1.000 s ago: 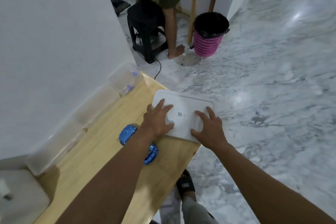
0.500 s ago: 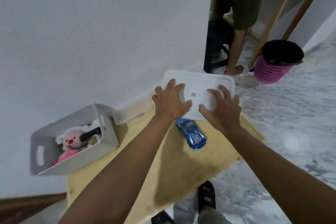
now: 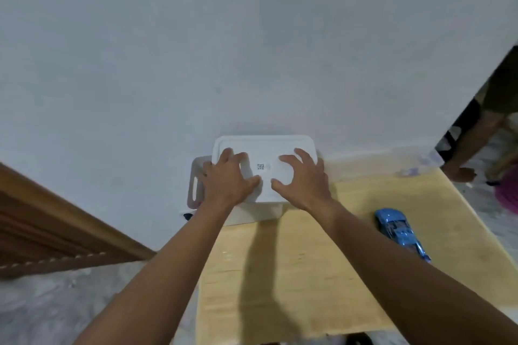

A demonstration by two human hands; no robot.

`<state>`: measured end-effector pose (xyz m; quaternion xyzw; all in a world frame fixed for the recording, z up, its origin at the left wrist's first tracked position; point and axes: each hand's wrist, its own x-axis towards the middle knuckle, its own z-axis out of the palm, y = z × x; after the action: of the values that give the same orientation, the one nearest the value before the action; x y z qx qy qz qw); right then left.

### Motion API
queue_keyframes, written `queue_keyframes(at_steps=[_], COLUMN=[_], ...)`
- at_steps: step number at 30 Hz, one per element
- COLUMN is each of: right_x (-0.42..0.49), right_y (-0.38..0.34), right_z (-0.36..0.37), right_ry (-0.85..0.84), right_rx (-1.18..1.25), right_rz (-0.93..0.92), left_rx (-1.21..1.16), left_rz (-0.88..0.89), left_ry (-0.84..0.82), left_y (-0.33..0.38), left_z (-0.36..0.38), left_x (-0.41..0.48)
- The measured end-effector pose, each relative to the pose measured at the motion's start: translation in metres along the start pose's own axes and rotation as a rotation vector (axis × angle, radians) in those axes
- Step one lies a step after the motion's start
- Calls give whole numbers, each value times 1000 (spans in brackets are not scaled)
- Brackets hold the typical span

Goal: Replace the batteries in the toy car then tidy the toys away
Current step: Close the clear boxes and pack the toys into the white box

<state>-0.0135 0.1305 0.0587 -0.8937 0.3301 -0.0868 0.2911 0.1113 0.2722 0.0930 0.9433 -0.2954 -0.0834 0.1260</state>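
Note:
A white lid (image 3: 263, 148) with a small QR mark lies on top of the white toy bin (image 3: 252, 214), which stands against the wall at the table's far left. My left hand (image 3: 228, 176) and my right hand (image 3: 304, 179) rest side by side on the lid with fingers spread, gripping it. The lid covers the bin's contents. The blue toy car (image 3: 398, 230) lies on the wooden table (image 3: 294, 274), apart from both hands, to the right of my right forearm.
A clear plastic container (image 3: 414, 168) sits along the wall at the table's far right corner. Another person's leg (image 3: 476, 143) and a pink basket (image 3: 507, 193) are beyond the right edge. Brown wooden trim (image 3: 56, 227) runs at the left.
Both hands carried the lid leftward from the table's right end to the top of the toy bin. The pink plush seen in the bin earlier is now covered.

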Motion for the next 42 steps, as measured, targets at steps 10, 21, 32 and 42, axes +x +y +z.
queue_keyframes(at_steps=[10, 21, 32, 42], right_x=[32, 38, 38, 48], right_y=[-38, -35, -36, -34], right_z=[65, 76, 74, 86], right_ry=[-179, -146, -107, -151], right_rx=[-107, -135, -174, -195], right_rz=[-39, -57, -136, -114], left_rx=[-26, 24, -70, 13], left_rz=[-134, -111, -146, -43], left_ry=[-131, -120, -40, -14], left_y=[-78, -90, -100, -115], left_z=[17, 25, 21, 37], left_x=[21, 26, 30, 38])
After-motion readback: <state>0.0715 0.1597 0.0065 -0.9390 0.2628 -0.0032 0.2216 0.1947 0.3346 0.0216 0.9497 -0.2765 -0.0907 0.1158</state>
